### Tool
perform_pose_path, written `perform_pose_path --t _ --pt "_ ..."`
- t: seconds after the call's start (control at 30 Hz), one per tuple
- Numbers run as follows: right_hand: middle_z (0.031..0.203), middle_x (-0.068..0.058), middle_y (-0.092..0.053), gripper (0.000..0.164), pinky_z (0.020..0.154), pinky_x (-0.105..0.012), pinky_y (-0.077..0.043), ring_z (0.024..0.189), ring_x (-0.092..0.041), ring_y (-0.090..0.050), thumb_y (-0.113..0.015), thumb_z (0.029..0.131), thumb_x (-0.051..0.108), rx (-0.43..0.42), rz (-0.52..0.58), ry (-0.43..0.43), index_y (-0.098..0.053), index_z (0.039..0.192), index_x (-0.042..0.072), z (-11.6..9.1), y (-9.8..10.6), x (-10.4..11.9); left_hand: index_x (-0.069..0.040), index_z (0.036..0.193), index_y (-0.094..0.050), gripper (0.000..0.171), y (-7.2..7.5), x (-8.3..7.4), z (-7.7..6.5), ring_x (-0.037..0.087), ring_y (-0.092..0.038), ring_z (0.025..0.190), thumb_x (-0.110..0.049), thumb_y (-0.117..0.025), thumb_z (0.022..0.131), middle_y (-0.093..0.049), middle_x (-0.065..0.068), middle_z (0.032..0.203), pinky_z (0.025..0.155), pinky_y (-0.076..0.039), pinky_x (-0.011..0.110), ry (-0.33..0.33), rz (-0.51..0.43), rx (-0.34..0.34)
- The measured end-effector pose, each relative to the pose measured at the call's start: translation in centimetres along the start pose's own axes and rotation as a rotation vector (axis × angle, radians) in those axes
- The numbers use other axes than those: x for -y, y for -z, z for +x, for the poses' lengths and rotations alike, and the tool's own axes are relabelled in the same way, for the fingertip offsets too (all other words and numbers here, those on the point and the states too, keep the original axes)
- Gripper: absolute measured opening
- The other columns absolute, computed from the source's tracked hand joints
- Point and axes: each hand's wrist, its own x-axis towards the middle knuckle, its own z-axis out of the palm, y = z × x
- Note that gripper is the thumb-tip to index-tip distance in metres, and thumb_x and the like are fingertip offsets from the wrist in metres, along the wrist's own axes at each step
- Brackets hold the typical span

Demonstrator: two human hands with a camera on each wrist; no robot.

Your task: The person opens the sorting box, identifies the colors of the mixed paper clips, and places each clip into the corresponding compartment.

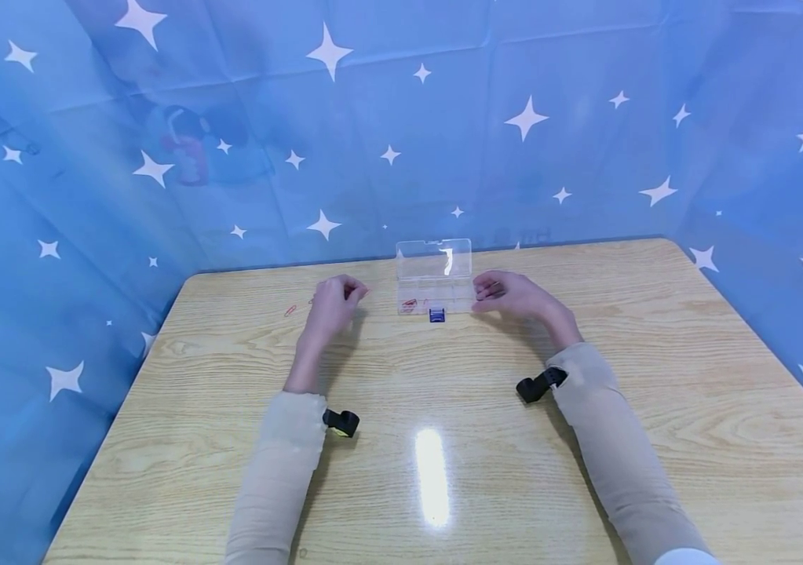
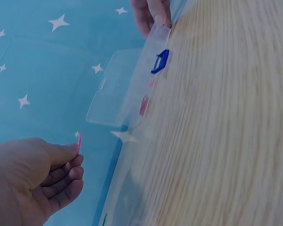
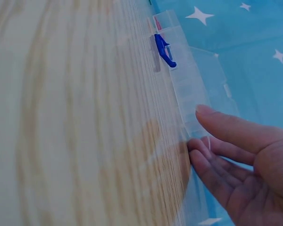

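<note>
Between thumb and forefinger, my left hand pinches a thin pink-red paper clip, raised to the left of the box. The clear plastic divided box stands at the table's far side with its lid tipped up behind it. Red paper clips lie in its front-left compartment. A blue latch sticks out at the front. My right hand holds the box's right end, thumb at the near corner and fingers curled against the side.
A red paper clip lies on the wooden table, left of my left hand. The left wrist view shows part of a green clip at its bottom edge. A blue star-patterned cloth hangs right behind the table.
</note>
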Motion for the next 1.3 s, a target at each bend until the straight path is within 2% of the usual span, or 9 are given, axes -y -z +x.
perform_pose_path --t 0.43,0.57,0.77,0.93,1.3 --pt "0.13 -0.017 -0.059 0.061 0.107 -0.048 -0.042 0.122 -0.032 -0.054 -0.077 0.092 0.022 0.003 0.007 -0.001 -0.05 0.142 0.0 0.0 0.1 0.0 0.004 0.105 -0.071 0.018 -2.9 -2.1 1.3 0.018 -0.055 0.068 -0.011 -0.061 0.102 -0.07 0.017 0.091 0.061 -0.045 0.028 -0.014 0.006 0.057" --pt "0.13 -0.016 -0.059 0.061 0.107 -0.048 -0.042 0.121 -0.032 -0.054 -0.077 0.091 0.022 0.001 0.01 -0.003 -0.05 0.142 0.001 0.1 0.2 -0.1 0.003 0.107 -0.071 0.018 -3.8 -2.5 1.6 0.018 -0.058 0.072 -0.012 -0.062 0.102 -0.07 0.013 0.092 0.064 -0.048 0.027 0.004 0.01 0.072" --pt "0.129 -0.016 -0.059 0.061 0.106 -0.048 -0.043 0.121 -0.032 -0.054 -0.077 0.091 0.023 -0.001 0.005 0.001 -0.05 0.142 0.0 0.2 0.2 -0.1 0.003 0.107 -0.072 0.018 -5.0 -3.3 1.9 0.018 -0.059 0.074 -0.011 -0.062 0.102 -0.07 0.011 0.093 0.066 -0.049 0.027 -0.017 0.019 0.077" --pt "0.13 -0.016 -0.059 0.061 0.107 -0.048 -0.042 0.122 -0.032 -0.054 -0.076 0.092 0.023 0.001 0.002 0.003 -0.05 0.142 0.0 0.1 0.1 -0.2 0.002 0.107 -0.071 0.016 -5.9 -3.8 2.1 0.017 -0.06 0.078 -0.012 -0.063 0.101 -0.069 0.009 0.093 0.07 -0.052 0.026 -0.001 0.034 0.086" --pt "0.128 -0.017 -0.059 0.06 0.105 -0.048 -0.043 0.12 -0.032 -0.054 -0.076 0.092 0.023 0.004 0.0 0.002 -0.051 0.141 0.0 0.4 0.0 -0.2 0.0 0.104 -0.073 0.015 -7.4 -4.5 2.8 0.018 -0.063 0.083 -0.012 -0.064 0.1 -0.071 0.01 0.097 0.075 -0.053 0.028 0.013 0.073 0.096"
